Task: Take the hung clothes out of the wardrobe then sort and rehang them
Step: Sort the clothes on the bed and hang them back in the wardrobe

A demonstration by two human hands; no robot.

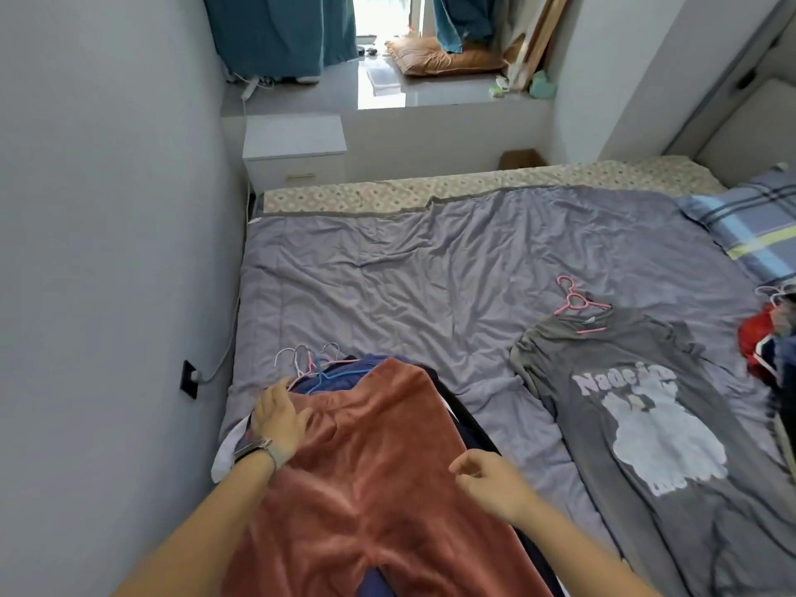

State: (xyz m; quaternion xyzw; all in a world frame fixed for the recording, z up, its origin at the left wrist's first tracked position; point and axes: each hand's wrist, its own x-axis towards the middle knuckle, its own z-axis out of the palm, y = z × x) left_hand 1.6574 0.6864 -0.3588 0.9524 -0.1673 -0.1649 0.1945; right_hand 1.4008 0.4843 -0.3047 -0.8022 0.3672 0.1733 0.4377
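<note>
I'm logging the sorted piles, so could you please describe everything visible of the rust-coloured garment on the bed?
The rust-coloured garment looks like soft, plush fleece, spread flat on top of a pile of darker clothes near the bed's left edge. Its far end lies by a cluster of hangers. The left hand rests on its left side; the right hand hovers at its right edge, loosely curled.

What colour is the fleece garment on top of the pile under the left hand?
Rust-brown, a reddish terracotta; the fleece garment shows plainly in the head view.

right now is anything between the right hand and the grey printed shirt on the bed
Nothing visible blocks it. The right hand hovers by the rust fleece garment, and only bare purple quilt lies between it and the grey printed shirt.
</note>
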